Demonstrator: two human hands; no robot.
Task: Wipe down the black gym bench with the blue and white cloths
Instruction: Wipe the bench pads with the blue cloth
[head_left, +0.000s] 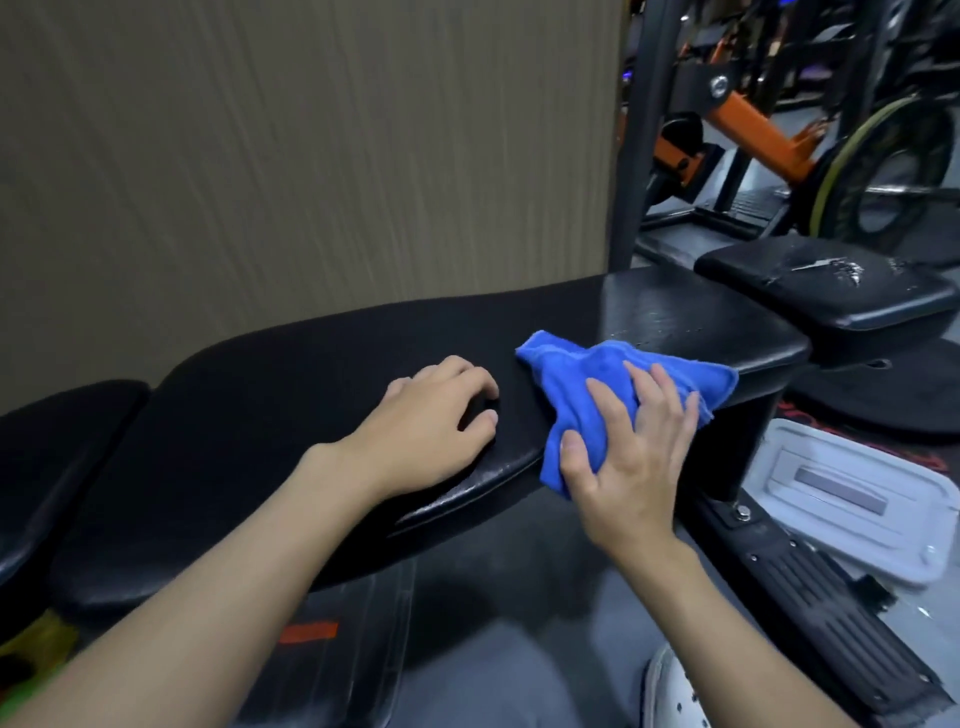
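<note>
The black gym bench (291, 405) runs from lower left to the middle right, ending in a shorter seat pad (691, 322). A blue cloth (587, 384) lies crumpled over the near edge where the two pads meet. My right hand (634, 457) presses on the cloth with spread fingers, the thumb hooked over its lower fold. My left hand (431, 426) rests on the long pad just left of the cloth, fingers loosely curled and holding nothing. No white cloth is in view.
A beige wall panel (311, 156) stands behind the bench. A second worn black pad (831, 291) sits at right, with a white plastic lid (852, 499) on the floor below it. Orange and black gym machines (753, 135) and a weight plate (883, 171) fill the back right.
</note>
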